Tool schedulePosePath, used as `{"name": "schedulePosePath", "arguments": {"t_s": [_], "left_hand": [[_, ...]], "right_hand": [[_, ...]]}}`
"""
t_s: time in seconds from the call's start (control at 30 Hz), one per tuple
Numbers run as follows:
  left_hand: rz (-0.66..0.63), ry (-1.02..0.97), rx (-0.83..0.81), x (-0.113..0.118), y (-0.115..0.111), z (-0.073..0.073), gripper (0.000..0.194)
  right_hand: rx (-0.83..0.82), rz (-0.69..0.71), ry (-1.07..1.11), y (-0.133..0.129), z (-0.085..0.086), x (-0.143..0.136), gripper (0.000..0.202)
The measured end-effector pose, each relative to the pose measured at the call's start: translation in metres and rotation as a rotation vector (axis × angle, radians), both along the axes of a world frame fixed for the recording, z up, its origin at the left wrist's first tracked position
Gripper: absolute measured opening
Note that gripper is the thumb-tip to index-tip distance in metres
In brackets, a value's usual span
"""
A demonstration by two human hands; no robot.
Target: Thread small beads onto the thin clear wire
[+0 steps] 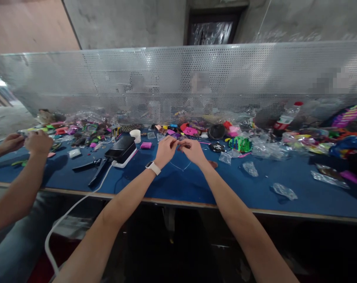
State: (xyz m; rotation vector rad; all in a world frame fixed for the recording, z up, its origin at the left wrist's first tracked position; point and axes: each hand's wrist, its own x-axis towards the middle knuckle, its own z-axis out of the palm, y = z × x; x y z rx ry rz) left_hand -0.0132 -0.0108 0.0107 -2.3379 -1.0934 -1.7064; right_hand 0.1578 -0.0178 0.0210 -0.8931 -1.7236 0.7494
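My left hand (pixel 166 150) and my right hand (pixel 193 150) meet fingertip to fingertip above the blue table (pixel 184 188). The fingers of both are pinched together. A thin pale string (pixel 182 170) hangs in a loop below and between them, its ends running up to the hands. Anything else small between the fingertips is too hidden to make out. A white watch (pixel 153 168) is on my left wrist. Just behind the hands lies a pink item (pixel 189 131), and a small pink packet (pixel 146 145) rests left of my left hand.
At the left, another person's hands (pixel 38 142) work over the table. A black device (pixel 123 148) with a white cable, a white cup (pixel 135 136), plastic bags (pixel 250 169), a bottle (pixel 287 118) and colourful piles line a perforated metal screen (pixel 166 86).
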Motion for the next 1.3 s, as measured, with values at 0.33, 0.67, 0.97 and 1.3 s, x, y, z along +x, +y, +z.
{"name": "schedulePosePath", "arguments": {"t_s": [0.33,0.67,0.97,1.3], "left_hand": [[-0.062,-0.051,-0.060,0.007,-0.003,0.000,0.031],[-0.121,-0.116,-0.079,0.007,-0.012,0.007,0.032],[-0.181,-0.069,-0.024,0.012,-0.024,0.013,0.030],[-0.202,-0.139,-0.117,0.011,-0.021,0.015,0.037]], "right_hand": [[0.296,-0.132,-0.165,0.001,0.001,0.011,0.005],[0.304,-0.052,-0.158,-0.005,0.015,0.024,0.032],[-0.364,0.208,0.262,-0.006,0.019,0.019,0.062],[-0.358,0.273,0.373,-0.003,0.019,0.023,0.045]]}}
